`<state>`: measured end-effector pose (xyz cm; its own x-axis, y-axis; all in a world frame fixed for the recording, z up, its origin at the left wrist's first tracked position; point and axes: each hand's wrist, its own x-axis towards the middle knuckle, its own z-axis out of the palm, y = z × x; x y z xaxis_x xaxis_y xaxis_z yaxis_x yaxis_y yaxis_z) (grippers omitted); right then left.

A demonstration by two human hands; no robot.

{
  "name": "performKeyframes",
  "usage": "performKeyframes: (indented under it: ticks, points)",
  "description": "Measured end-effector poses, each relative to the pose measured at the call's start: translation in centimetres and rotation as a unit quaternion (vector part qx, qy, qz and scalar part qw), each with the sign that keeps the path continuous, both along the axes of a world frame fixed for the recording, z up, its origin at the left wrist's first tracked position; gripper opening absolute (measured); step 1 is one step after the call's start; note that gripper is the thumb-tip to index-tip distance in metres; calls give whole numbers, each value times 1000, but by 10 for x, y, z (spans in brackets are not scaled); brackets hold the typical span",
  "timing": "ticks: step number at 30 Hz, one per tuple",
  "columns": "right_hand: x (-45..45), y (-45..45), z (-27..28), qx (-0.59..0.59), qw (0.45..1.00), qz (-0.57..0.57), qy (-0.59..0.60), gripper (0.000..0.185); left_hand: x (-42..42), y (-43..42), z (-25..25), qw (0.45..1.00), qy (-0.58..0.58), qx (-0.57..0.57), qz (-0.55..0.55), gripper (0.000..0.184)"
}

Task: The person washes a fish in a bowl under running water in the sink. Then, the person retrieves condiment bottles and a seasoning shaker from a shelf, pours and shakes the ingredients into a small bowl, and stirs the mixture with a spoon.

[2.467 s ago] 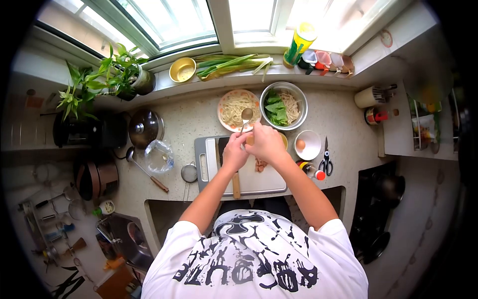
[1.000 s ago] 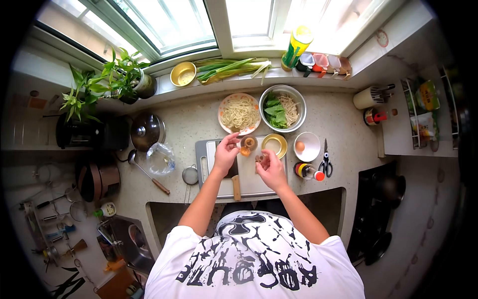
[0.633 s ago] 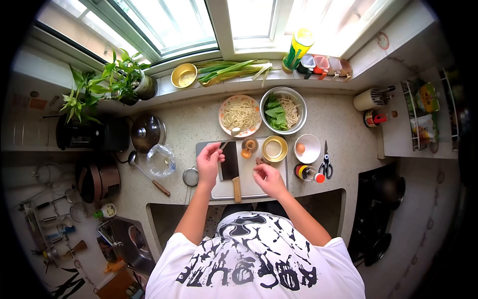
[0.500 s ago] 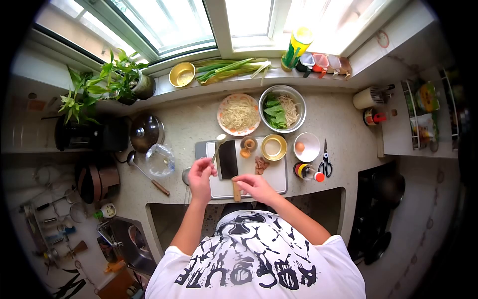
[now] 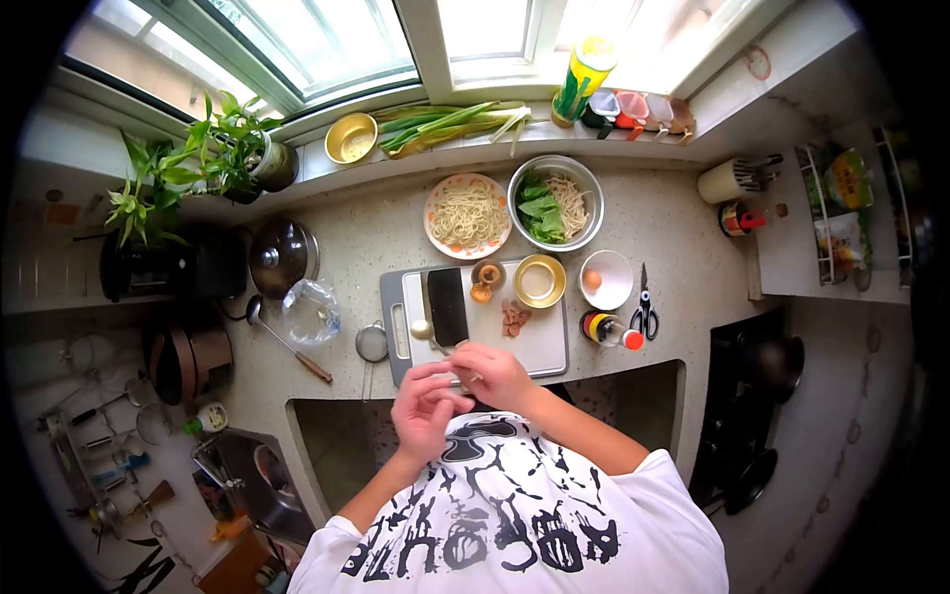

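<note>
My right hand (image 5: 493, 376) is closed on the handle of a spoon (image 5: 423, 330), whose rounded bowl points up and left over the cutting board (image 5: 544, 358). My left hand (image 5: 424, 408) is just below and left of it, palm turned up, fingers apart and partly bent, apparently holding nothing. On the board lies a cleaver (image 5: 447, 305) with a dark blade; its handle is hidden behind my hands. Right of the blade are a small open jar (image 5: 487, 273), reddish-brown sliced pieces (image 5: 515, 318) and a gold bowl (image 5: 540, 281).
Behind the board stand a plate of noodles (image 5: 467, 216) and a metal bowl (image 5: 602, 203) with greens and pale shreds. To the right are a white bowl (image 5: 618, 272) with an egg, a sauce bottle (image 5: 612, 330) and scissors (image 5: 644, 307). A strainer (image 5: 371, 344) and ladle (image 5: 292, 346) lie left.
The spoon has come down toward me and passed from my left hand to my right. My right hand has left the cleaver handle, and my left hand has moved down beside it.
</note>
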<state>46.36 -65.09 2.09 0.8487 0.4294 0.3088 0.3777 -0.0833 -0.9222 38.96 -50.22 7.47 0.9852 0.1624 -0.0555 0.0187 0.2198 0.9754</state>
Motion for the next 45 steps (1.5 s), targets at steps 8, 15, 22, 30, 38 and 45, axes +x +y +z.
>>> performKeyframes:
  ticks: [8,15,22,30,38,45]
  points:
    - [-33,-102,18,235,939,-56,246,22,70,50,-103,990,75,33,114,51]
    - [-72,-139,-17,294,862,-244,333,27,140,-7,-185,950,57,286,-115,104]
    - [-78,-130,-68,332,813,-320,356,32,168,-31,-212,953,13,255,-160,74]
    - [-73,-128,-91,382,785,-333,355,39,164,-30,-158,875,7,423,-238,59]
    - [-75,-131,-104,402,779,-318,361,43,151,-34,-128,781,32,543,-307,50]
    - [-75,-136,-110,414,768,-319,371,44,147,-39,-129,730,67,589,-340,49]
